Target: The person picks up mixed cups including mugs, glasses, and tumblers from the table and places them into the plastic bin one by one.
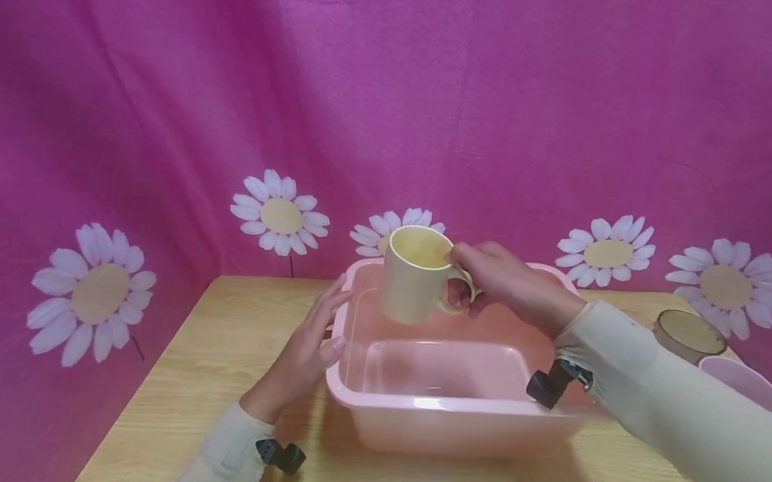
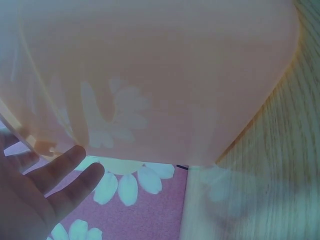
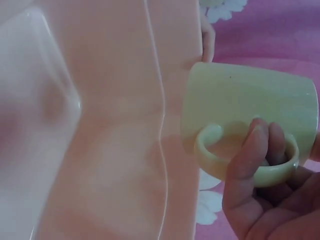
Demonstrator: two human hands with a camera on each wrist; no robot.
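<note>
A cream-coloured mug (image 1: 410, 289) is held upright over the left part of a pink plastic basin (image 1: 426, 402). My right hand (image 1: 508, 280) grips it by the handle; in the right wrist view, fingers pass through the handle of the mug (image 3: 250, 95). The head view shows a yellowish inside with no contents that stand out. At the basin's left rim, my left hand (image 1: 304, 353) rests with fingers stretched along the outside. Fairly straight fingers of the left hand (image 2: 37, 195) show against the basin wall (image 2: 165, 100) in the left wrist view.
To the right, partly behind my right sleeve, stand a brownish see-through bowl (image 1: 690, 337) and a pale pink round container (image 1: 742, 383). The wooden table (image 1: 224, 334) meets a magenta cloth (image 1: 497, 116) printed with white daisies behind and at left.
</note>
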